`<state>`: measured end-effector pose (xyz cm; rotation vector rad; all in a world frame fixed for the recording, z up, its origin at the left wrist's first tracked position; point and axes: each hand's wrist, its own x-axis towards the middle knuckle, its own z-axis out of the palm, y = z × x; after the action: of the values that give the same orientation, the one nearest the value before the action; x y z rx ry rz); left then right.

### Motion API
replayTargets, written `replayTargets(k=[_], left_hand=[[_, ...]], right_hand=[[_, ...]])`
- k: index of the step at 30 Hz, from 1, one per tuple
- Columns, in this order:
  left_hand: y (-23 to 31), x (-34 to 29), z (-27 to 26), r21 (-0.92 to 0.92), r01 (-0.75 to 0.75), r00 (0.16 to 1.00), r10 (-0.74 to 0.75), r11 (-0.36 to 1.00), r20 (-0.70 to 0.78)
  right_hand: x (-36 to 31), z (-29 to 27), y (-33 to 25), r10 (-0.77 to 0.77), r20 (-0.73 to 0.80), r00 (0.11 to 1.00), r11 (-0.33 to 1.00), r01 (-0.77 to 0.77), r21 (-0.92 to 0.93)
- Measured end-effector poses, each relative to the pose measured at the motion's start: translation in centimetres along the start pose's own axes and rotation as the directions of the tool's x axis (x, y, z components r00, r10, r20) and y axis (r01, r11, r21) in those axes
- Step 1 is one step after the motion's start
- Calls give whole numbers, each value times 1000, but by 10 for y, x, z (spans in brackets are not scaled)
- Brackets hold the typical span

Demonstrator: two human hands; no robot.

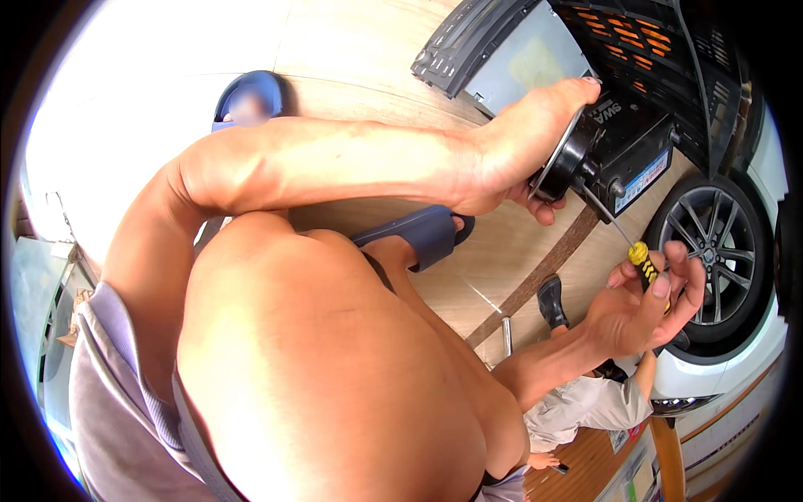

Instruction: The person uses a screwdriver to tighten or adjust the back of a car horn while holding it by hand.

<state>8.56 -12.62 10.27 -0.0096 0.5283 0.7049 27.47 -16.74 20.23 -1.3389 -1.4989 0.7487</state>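
My left hand (525, 138) grips a round black part (567, 163) with a thin metal rim, like a car horn; the thumb lies along its upper edge and the fingers curl beneath. My right hand (642, 301) holds a screwdriver (646, 266) by its yellow and black handle, thumb and fingers loosely round it. The screwdriver's shaft points up and left to the round part, near its centre stud; whether the tip touches is hidden. Right behind the part stands a black box (640, 125) with studs and a label, like a car battery.
A car stereo-like unit (523, 63) stands beyond my left hand. A black grille panel (627, 38) and a car wheel (709, 251) are on the right. My bent leg and blue slippers (422, 238) fill the near side. A person in beige trousers (585, 410) is at lower right.
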Motion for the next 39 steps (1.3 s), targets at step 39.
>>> replayTargets(k=[39], left_hand=[[1, -8, -16, 87, -30, 999, 32, 996, -20]], right_hand=[[14, 15, -2, 35, 41, 999, 999, -33, -29]])
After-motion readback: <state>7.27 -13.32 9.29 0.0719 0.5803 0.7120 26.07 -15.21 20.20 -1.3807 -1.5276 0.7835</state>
